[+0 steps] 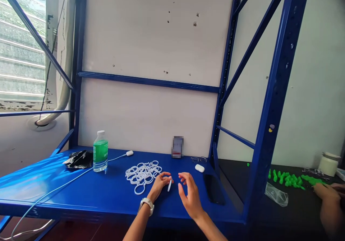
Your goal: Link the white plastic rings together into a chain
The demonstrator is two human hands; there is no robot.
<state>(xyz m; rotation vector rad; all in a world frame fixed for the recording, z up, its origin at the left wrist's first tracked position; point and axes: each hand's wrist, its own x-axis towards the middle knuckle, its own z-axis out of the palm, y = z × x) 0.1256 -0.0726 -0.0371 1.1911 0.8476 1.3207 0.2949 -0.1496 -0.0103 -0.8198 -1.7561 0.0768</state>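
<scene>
My left hand, with a white watch on its wrist, pinches a small white plastic ring between thumb and fingers. That piece is seen nearly edge-on, so its full outline does not show. Just to the right, my right hand is raised off the blue tabletop, fingers curved and apart, nothing in it. Beyond my left hand lies a loose heap of white plastic rings, one of them apart at the near edge.
On the left stand a green-labelled bottle and a black plastic bag; a white cable runs past. Rightward lie a white case, glasses and a black phone. Beyond a blue post, another person's hands touch green pieces.
</scene>
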